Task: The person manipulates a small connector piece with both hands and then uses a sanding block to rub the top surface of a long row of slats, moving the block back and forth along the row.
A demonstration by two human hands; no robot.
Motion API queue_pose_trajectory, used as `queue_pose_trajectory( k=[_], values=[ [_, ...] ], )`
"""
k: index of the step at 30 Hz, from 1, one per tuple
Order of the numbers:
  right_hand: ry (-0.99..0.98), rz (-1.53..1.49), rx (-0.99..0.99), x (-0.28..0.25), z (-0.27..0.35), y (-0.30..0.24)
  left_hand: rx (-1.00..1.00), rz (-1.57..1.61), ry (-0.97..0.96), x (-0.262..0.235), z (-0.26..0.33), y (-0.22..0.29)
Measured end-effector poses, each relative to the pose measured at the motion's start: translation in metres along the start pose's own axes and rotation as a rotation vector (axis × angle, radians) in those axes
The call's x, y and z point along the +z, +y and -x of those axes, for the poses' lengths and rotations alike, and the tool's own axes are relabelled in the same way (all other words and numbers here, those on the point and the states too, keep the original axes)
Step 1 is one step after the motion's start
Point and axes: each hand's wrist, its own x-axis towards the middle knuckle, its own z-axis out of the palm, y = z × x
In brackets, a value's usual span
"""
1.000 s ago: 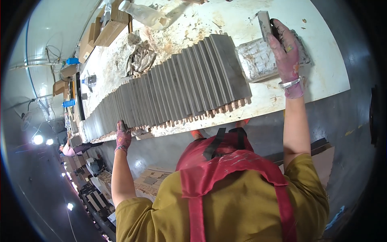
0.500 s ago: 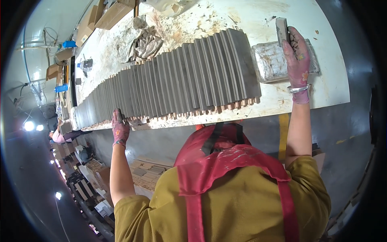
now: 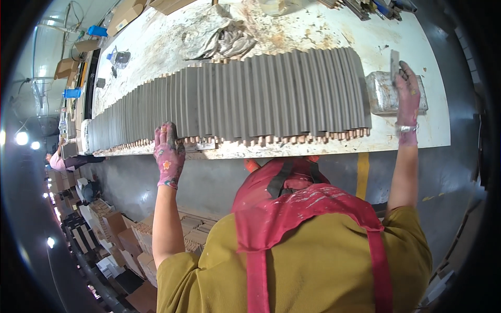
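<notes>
A long row of grey slats (image 3: 271, 94), with pale wooden ends poking out below, runs across the white table. My left hand (image 3: 169, 154), in a stained pink flowered glove, lies with fingers stretched against the row's front edge, left of its middle. To the right of the row, my right hand (image 3: 408, 99) wears a matching glove and grips a flat grey block (image 3: 394, 65) held upright. Just behind that hand sits a brick-shaped bundle in shiny clear wrapping (image 3: 382, 96), partly covered by the hand.
The white table (image 3: 313, 148) is smeared with brown stains. A crumpled grey cloth (image 3: 229, 40) lies behind the row, and a clear plastic bottle (image 3: 121, 58) at the far left. Dark tools (image 3: 386, 9) lie at the back right. Cardboard boxes (image 3: 112, 224) stand on the floor.
The view has shifted, so the row appears further right. My left hand remains at its front edge. My right hand still grips the grey block, now seen more edge-on.
</notes>
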Motion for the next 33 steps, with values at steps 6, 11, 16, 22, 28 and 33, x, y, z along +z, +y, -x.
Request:
queue_pose_trajectory(
  k=[6,11,16,22,28,33],
  values=[
    [-0.467,0.314,-0.139,0.136,0.114,-0.071,0.125,0.23,0.083,-0.007,0.0,-0.019],
    [-0.658,0.197,-0.199,0.256,0.155,-0.087,0.154,0.457,0.21,-0.019,-0.006,-0.11],
    [-0.575,0.362,-0.496,0.363,0.122,-0.093,0.031,0.378,0.3,0.014,-0.03,-0.256],
    [-0.493,1.044,-0.756,0.443,0.153,-0.097,0.01,0.355,0.195,0.066,-0.059,-0.301],
    [-0.48,0.952,-1.015,0.44,0.165,-0.106,-0.067,0.198,0.185,0.081,-0.067,-0.292],
    [-0.538,0.962,-0.706,0.462,0.143,-0.117,-0.047,0.163,0.212,0.079,-0.067,-0.293]
  ],
)
